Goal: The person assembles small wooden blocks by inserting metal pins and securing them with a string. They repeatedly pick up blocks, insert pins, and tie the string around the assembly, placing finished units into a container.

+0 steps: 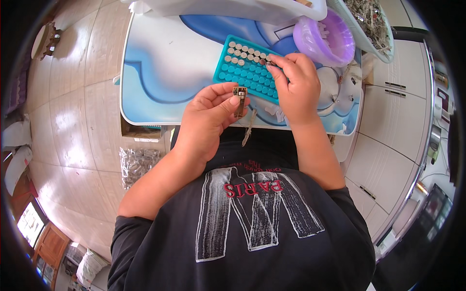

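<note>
Left hand (pixel 209 114) pinches one small metal clip (pixel 240 99); right hand (pixel 291 82) fingers one silver disc (pixel 270 62) on one teal tray (pixel 245 72).

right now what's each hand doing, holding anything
Left hand: closed, pinching a small metal part in its fingers.
Right hand: fingertips down on the teal tray of button cells; whether it grips one cannot be told.

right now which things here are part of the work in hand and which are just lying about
In use:
- left hand holding a small metal part
- right hand picking at the teal tray of round silver button cells

Lying about:
- purple bowl
- white basket of metal scraps
- clear bag of parts on the floor
</note>
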The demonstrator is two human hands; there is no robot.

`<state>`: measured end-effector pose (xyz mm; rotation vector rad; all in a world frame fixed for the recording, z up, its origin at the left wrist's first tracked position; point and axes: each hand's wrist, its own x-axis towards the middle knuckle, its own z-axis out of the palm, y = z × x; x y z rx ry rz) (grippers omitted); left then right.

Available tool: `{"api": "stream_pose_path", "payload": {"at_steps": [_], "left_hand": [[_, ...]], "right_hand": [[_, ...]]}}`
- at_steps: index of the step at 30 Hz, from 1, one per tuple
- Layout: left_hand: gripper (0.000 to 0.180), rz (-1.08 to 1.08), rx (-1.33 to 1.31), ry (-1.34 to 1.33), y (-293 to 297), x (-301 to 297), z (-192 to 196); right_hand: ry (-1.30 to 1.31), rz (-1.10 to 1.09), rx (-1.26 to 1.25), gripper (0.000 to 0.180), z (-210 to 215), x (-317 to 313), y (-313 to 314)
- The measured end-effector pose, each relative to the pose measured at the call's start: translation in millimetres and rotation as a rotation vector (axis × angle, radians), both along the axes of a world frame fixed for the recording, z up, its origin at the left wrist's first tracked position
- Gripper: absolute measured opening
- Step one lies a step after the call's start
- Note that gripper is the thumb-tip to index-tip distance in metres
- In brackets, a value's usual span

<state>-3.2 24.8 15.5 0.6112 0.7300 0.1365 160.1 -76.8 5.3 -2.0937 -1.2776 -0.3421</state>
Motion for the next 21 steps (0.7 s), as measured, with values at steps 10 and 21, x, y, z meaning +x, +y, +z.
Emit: {"api": "stream_pose_path", "payload": {"at_steps": [10,21], "left_hand": [[0.020,0.008,-0.004,-0.007,0,0,0],[0.026,0.004,0.002,0.018,-1,-1,1]], "right_hand": [[0.206,0.147,0.070,0.015,6,-18,-3],[0.227,0.283,0.039,0.014,15,-35,1]]}}
